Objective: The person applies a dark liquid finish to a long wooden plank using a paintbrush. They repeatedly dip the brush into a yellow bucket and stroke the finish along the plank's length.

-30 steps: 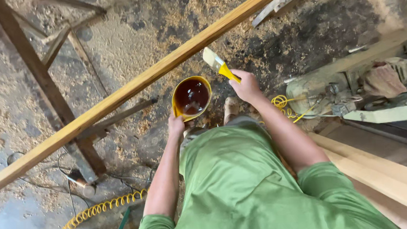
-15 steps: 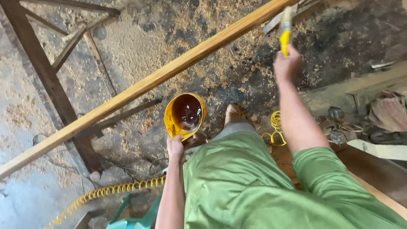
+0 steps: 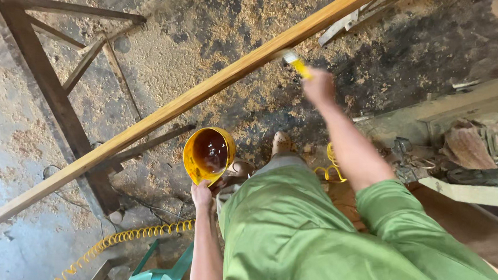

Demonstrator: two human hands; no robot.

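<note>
My left hand grips the yellow bowl of dark stain at six o'clock. My right hand pinches a yellow paintbrush touching the long wooden plank at twelve. Its near end looks unbrushed.

A rough concrete floor lies strewn with sawdust and dark stains. A dark wooden frame stands at the left. A coiled yellow hose runs along the floor near a teal plastic chair. Cluttered machinery sits at the right, in daylight.
</note>
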